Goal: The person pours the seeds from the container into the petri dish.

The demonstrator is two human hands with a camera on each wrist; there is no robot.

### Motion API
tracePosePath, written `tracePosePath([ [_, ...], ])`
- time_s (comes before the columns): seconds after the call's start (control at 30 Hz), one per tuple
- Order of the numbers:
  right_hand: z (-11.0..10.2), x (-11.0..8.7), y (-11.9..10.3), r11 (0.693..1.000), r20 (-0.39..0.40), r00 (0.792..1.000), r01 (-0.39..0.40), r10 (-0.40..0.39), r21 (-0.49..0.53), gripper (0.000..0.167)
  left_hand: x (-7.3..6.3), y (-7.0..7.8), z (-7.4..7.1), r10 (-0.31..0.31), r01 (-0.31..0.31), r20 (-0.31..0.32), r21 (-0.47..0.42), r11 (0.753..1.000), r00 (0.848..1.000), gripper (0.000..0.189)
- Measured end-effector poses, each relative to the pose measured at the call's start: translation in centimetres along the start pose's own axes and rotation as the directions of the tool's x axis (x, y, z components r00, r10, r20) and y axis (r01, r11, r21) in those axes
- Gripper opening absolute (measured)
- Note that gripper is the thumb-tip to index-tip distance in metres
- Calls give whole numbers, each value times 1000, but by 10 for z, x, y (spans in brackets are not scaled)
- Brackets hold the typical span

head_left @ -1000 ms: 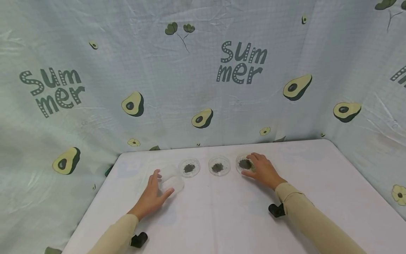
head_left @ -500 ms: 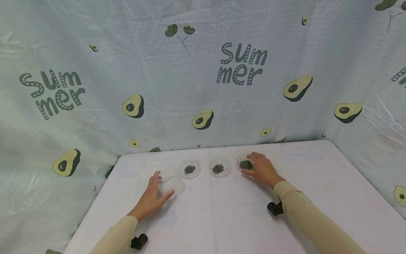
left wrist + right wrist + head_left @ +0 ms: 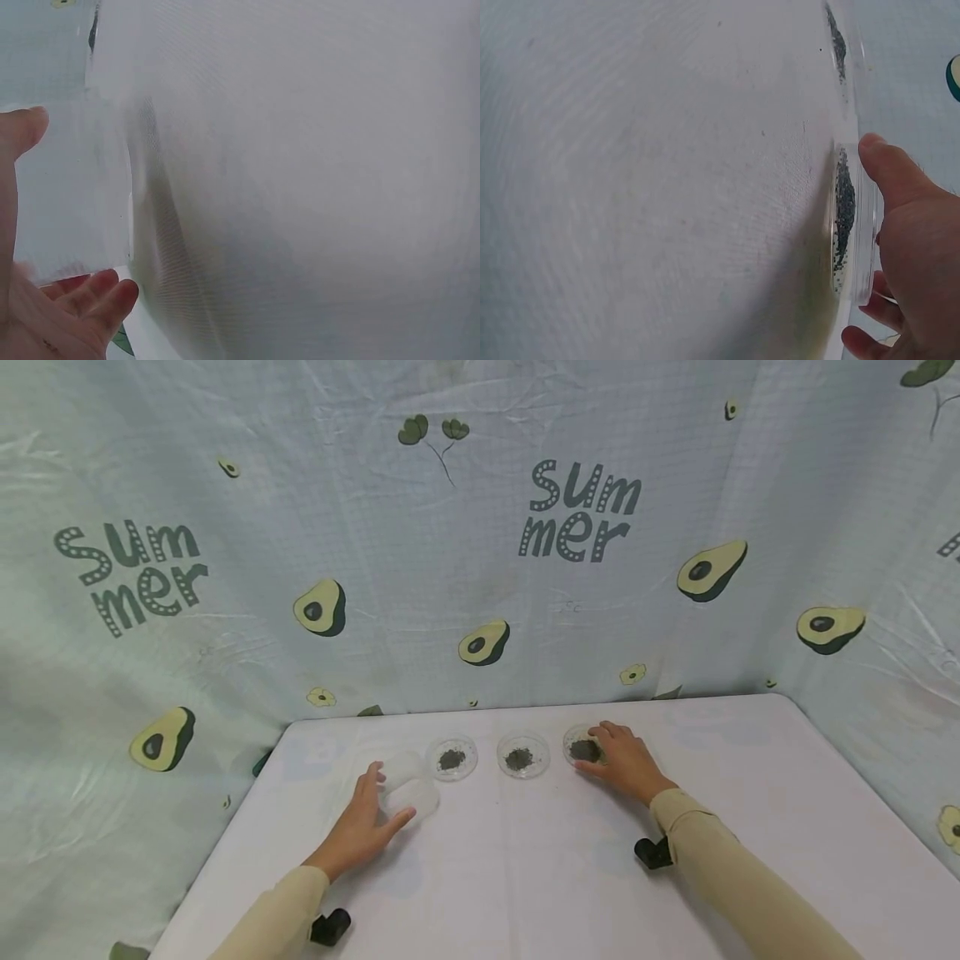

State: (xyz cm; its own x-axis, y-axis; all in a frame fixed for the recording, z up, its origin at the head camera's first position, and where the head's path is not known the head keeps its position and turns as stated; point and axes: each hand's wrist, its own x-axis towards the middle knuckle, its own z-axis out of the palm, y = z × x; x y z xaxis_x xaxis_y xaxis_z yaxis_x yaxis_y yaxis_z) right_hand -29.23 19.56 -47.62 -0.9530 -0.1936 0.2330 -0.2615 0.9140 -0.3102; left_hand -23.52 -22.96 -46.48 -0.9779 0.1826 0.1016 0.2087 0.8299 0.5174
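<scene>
At the left of the white table my left hand (image 3: 362, 827) spans a clear, faintly outlined plastic container (image 3: 414, 795), thumb on one side and curled fingers on the other. The left wrist view shows this container (image 3: 75, 187) rising from the table; its exact kind is unclear. At the back right my right hand (image 3: 626, 764) grips a petri dish (image 3: 577, 752) of dark grains by its rim. In the right wrist view the dish (image 3: 844, 225) sits flat on the table, between thumb and fingers.
Two more petri dishes with dark grains, a middle one (image 3: 523, 755) and a left one (image 3: 452, 757), stand in a row near the back edge of the table (image 3: 495, 877). A printed curtain (image 3: 405, 543) hangs behind and along both sides.
The head view has shifted slightly. Both hands, the container and the dishes stay in the same places on the table.
</scene>
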Motion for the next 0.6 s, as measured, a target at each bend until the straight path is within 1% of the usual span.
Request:
tracePosePath([
  [0.17,-2,-1,-1,1000,2,1000,-11,11,-12,70,0,3,-5,-33,32,33,37,999,999,99],
  [0.23,-4,-3,-2,1000,-3,1000,-13,13,-10,69,0,5,-7,-30,28,35,64,998,999,104],
  [0.3,-6,-4,-4,1000,-14,1000,-6,6,-6,67,1,6,-10,-11,9,19,101,995,1000,108],
  [0.4,-9,-5,-9,1000,-43,999,29,-30,-6,59,3,8,-13,38,-32,-34,158,987,999,111],
  [0.5,-13,-7,-16,998,-66,996,68,-68,-7,54,5,12,-15,93,-75,-79,207,975,993,107],
  [0.6,-17,-10,-24,995,-76,992,101,-102,-12,52,7,16,-18,150,-123,-99,240,963,984,100],
])
